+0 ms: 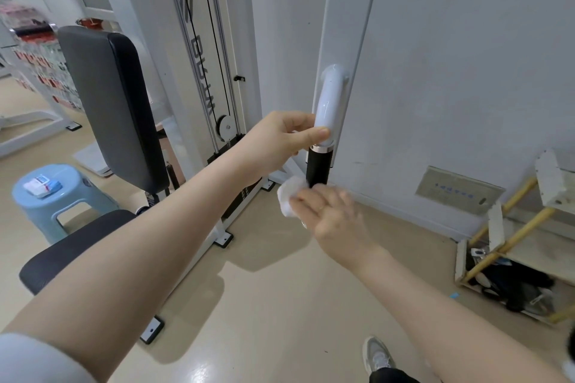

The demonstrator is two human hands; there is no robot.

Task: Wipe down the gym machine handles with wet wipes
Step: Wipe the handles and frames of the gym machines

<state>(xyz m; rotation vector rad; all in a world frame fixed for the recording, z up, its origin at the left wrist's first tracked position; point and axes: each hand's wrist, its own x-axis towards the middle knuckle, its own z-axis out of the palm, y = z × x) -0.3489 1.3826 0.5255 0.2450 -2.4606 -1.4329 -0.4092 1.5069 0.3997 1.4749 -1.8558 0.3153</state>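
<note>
Our left hand's (277,137) fingers are curled round the white tube (329,106) of the handle, thumb laid across its front just above the chrome ring, with a bit of white tissue showing under the palm. Our right hand (334,214) sits lower, fingers bent together round the bottom of the black grip (318,166), pressing a crumpled wipe (289,196) against it; the wipe bulges out to the left of the fingers. We cannot tell how far the fingertips reach behind the grip.

By size: the white machine (199,40) stands left of the handle, its cables running down to a pulley. Its black backrest (109,102) leans in front, and the black seat (71,246) lies below our left forearm. The handle is fixed to a white upright (348,9) beside the wall.

A wooden crate (463,261) sits on the floor at right, against the wall, holding dark shoes and blurred odds and ends we cannot make out. A blue stool (62,196) stands at left, carrying a wipes pack (42,186) on its top. Our shoe (378,354) shows at the bottom edge.
</note>
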